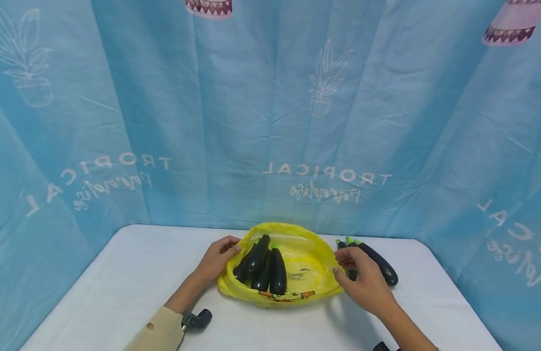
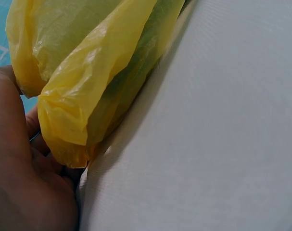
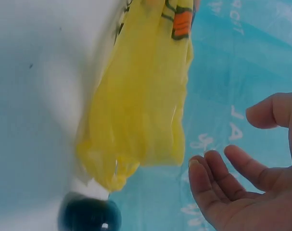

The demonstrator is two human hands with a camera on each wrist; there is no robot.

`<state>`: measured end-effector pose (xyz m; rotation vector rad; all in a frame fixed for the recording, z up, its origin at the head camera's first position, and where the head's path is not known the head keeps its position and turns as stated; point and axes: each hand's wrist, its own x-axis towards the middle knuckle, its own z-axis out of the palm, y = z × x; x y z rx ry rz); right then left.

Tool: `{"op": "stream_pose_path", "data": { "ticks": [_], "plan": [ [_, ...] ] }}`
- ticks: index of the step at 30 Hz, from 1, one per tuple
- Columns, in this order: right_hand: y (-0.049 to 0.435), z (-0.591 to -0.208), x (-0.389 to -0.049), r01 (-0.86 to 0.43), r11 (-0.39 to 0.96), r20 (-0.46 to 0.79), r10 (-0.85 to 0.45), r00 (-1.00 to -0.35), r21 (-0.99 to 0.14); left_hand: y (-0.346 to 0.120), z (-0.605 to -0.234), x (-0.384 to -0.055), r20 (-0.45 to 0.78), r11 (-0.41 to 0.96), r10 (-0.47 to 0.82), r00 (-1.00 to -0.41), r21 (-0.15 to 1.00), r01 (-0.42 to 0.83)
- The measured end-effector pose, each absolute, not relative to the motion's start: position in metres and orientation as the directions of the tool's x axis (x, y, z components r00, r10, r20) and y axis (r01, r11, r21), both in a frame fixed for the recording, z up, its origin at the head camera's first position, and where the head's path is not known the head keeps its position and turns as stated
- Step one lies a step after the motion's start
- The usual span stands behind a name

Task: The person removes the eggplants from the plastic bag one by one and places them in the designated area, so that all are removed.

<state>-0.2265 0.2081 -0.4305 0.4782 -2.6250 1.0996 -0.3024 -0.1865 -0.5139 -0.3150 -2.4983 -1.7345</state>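
A yellow plastic bag (image 1: 312,287) lies on the white table with its mouth spread wide. Several dark eggplants (image 1: 278,273) with green stems lie inside it, toward its left side. My left hand (image 1: 218,258) holds the bag's left edge, and the left wrist view shows the yellow film (image 2: 93,91) between thumb and fingers, partly hiding them. Just off the bag's right edge, my right hand (image 1: 362,282) has loosely bent fingers with nothing in them. Beyond that hand lie more eggplants (image 1: 380,263), partly covered by it.
The white table (image 1: 156,258) has rounded far corners. Behind and beside it hangs a blue printed curtain (image 1: 235,126). A black device (image 1: 198,319) is strapped to the left wrist, near the beige sleeve (image 1: 158,331).
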Motion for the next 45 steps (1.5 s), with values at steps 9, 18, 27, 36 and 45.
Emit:
{"op": "stream_pose_path", "data": {
  "ticks": [9, 18, 27, 36, 45],
  "plan": [
    [0.188, -0.435, -0.232, -0.380, 0.610, 0.303, -0.230, -0.925, -0.696, -0.187, -0.515, -0.304, 0.183, 0.342, 0.121, -0.976, 0.915, 0.214],
    [0.173, -0.437, -0.238, -0.361, 0.581, 0.281, -0.226, -0.933, -0.730, -0.186, -0.516, -0.306, 0.183, 0.327, 0.129, -0.975, 0.920, 0.216],
    [0.156, -0.438, -0.246, -0.364, 0.568, 0.265, -0.252, -0.931, -0.738, -0.185, -0.514, -0.305, 0.171, 0.327, 0.129, -0.977, 0.923, 0.204],
    [0.134, -0.440, -0.254, -0.414, 0.531, 0.306, -0.282, -0.909, -0.739, -0.187, -0.512, -0.303, 0.180, 0.330, 0.127, -0.975, 0.920, 0.212],
    [0.115, -0.440, -0.262, -0.421, 0.548, 0.297, -0.304, -0.905, -0.722, -0.188, -0.510, -0.301, 0.184, 0.340, 0.130, -0.974, 0.915, 0.218]
  ]
}}
